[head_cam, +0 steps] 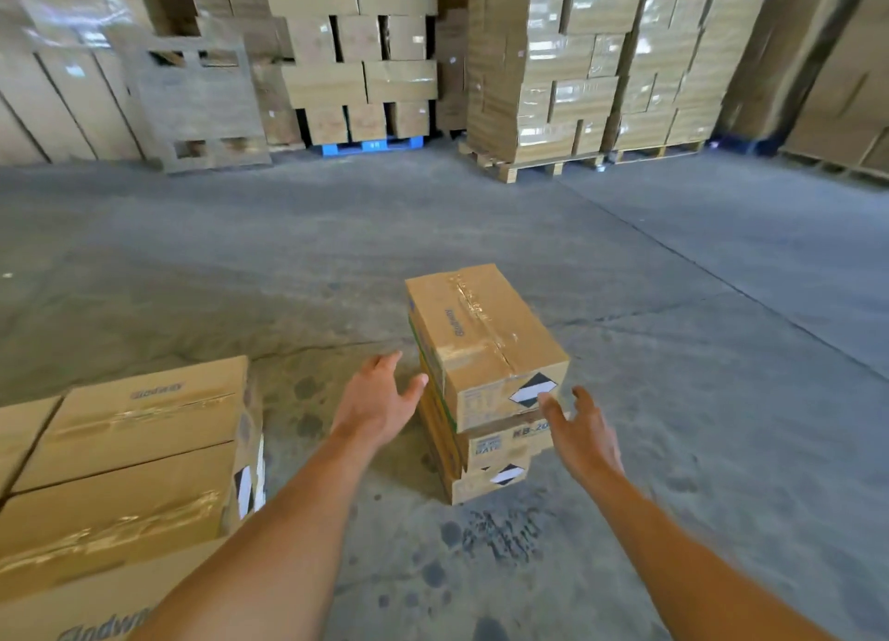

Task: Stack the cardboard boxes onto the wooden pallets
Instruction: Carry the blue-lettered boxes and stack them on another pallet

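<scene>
Stack (pixel 474 441) of seemingly three cardboard boxes (pixel 486 342), spread left hand (pixel 380 402) and spread right hand (pixel 584 433) alongside.

A grey floor (pixel 625 255) showed dark spots (pixel 452 532) and a crack (pixel 312 347). A blue pallet (pixel 373 146) sat at the back, near shiny wrap (pixel 572 94).

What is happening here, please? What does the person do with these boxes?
A person reaches with both hands toward a stack of three boxes standing on the floor. The left hand is open beside the top box, and the right hand is open in front of it. Neither grips it yet. More boxes sit at the lower left, and loaded pallets stand along the far wall.
</scene>
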